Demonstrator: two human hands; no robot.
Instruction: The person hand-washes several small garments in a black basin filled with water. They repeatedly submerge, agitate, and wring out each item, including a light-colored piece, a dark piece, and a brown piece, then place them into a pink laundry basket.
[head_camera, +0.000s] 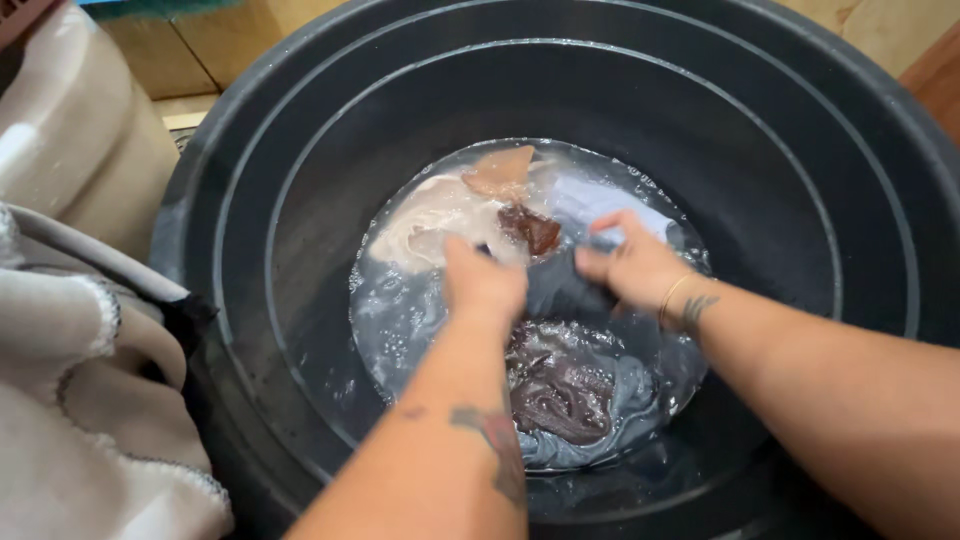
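- In the bottom of a large dark plastic tub (820, 200), shallow soapy water (400, 320) covers a small heap of wet laundry.
- The person's left hand (483, 283) reaches down into the water, fingers curled tight around a dark grey cloth (555, 290) in the middle of the tub.
- The right hand (632, 264) clutches the same dark grey cloth from the other side, thumb on top, just beside the left hand; the cloth bunches up between the two.
- A thin bracelet (672, 296) circles the right wrist, next to a small tattoo; the left forearm carries a coloured tattoo as well.
- A dark brown garment (560, 390) lies soaked and crumpled in the water, nearer to the person, between the two forearms.
- A pale cream cloth (430, 225) floats at the far left of the water, touching the left hand's knuckles.
- A tan piece (500, 170) and a small reddish-brown piece (532, 228) lie just beyond the hands.
- A light blue cloth (600, 200) sits at the far right of the pile, partly under the right fingers.
- Outside the tub, on the left, an off-white fabric with a scalloped edge (90, 400) hangs over something, touching the tub's outer wall.
- Behind the tub, pale floor tiles (230, 40) show.
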